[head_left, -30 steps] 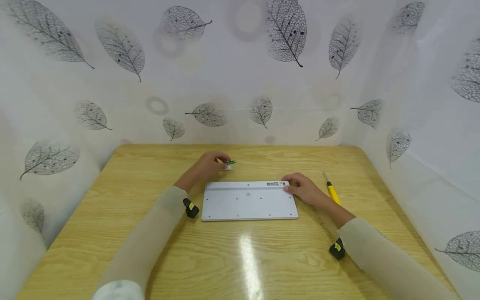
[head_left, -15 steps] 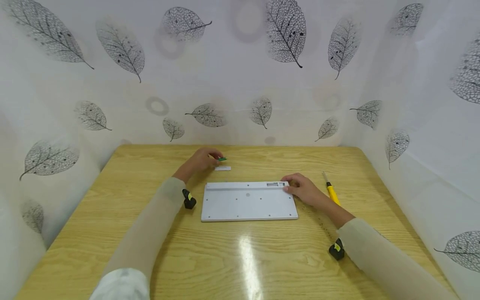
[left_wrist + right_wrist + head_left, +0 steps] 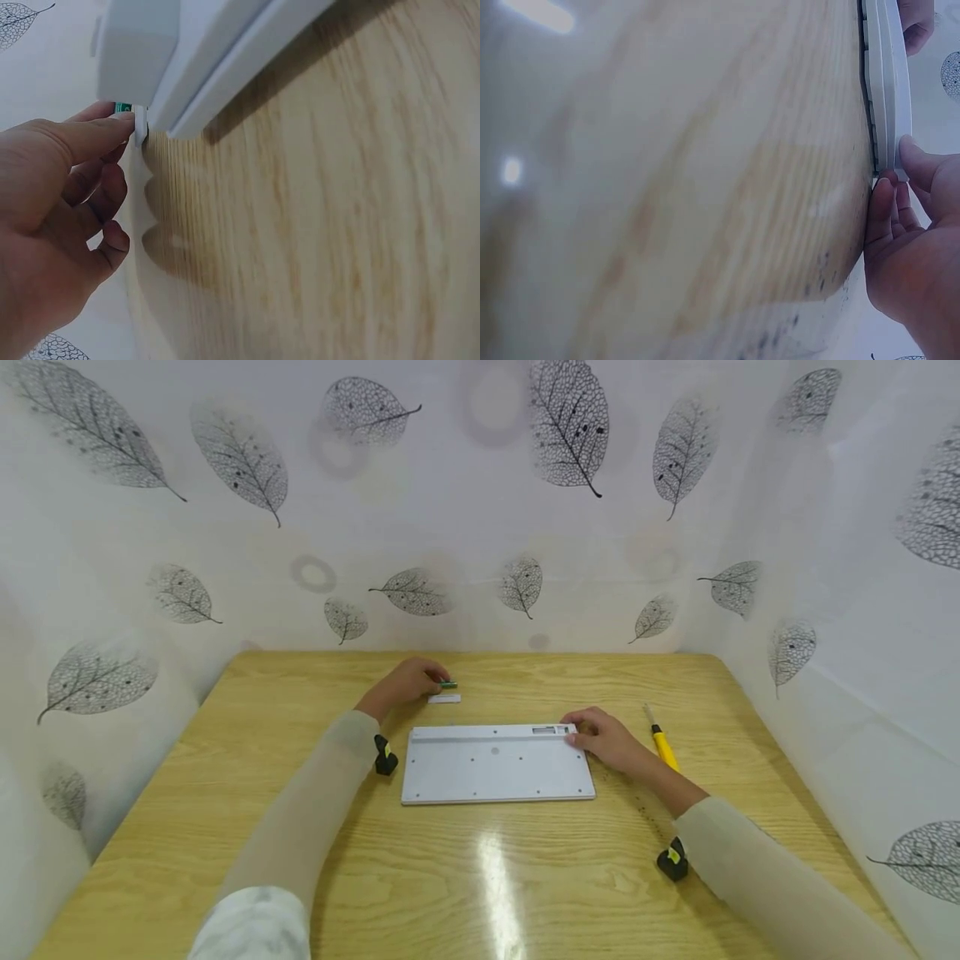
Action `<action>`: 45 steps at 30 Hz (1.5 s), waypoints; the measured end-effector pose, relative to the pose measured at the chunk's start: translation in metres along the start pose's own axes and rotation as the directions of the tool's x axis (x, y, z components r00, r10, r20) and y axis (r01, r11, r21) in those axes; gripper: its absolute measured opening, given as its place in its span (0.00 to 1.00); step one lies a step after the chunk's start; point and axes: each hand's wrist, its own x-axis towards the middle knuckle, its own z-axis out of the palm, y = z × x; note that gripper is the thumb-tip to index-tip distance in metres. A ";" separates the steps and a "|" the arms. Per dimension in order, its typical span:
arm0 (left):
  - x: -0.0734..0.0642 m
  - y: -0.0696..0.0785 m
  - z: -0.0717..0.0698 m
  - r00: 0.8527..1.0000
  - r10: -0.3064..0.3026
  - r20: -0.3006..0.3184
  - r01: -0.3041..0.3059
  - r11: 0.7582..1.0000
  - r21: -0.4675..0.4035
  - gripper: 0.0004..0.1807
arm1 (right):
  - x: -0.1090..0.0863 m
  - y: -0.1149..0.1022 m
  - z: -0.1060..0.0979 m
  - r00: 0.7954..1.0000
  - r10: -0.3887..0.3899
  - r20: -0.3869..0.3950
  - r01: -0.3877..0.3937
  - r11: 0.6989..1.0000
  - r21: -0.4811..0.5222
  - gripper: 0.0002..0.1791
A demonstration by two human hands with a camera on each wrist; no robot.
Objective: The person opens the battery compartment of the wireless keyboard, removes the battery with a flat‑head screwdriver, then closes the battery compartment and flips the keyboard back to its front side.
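Fingers of the left hand (image 3: 405, 683) pinch a green battery (image 3: 448, 684), upper centre; right hand (image 3: 609, 742) steadies the upturned keyboard (image 3: 497, 763), its open battery slot (image 3: 550, 729) seemingly awaiting insertion.

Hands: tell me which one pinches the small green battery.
The left hand pinches the green battery; the right hand rests on the white keyboard.

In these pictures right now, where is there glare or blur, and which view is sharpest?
Head view: sharpest, with a bright glare streak on the table before the white keyboard and bent fisheye edges. Left wrist view: wood grain smeared, left hand clear. Right wrist view: soft wood, glare spots at top left.
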 end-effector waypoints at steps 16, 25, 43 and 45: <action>0.001 0.002 0.002 1.000 0.018 -0.010 -0.018 0.999 0.030 0.12 | 0.001 0.000 0.001 1.000 0.012 -0.003 -0.012 1.000 0.015 0.16; 0.001 0.000 0.003 1.000 0.011 -0.010 -0.011 0.999 0.032 0.13 | 0.000 -0.001 0.000 1.000 0.013 0.003 -0.013 1.000 0.003 0.16; 0.001 -0.002 0.002 1.000 0.013 -0.006 -0.013 1.000 0.010 0.14 | 0.001 -0.001 0.001 1.000 0.012 0.006 -0.012 1.000 0.003 0.16; 0.001 -0.001 0.001 1.000 0.021 -0.007 -0.021 1.000 0.011 0.14 | 0.001 -0.001 0.001 1.000 0.010 0.005 -0.010 1.000 0.000 0.16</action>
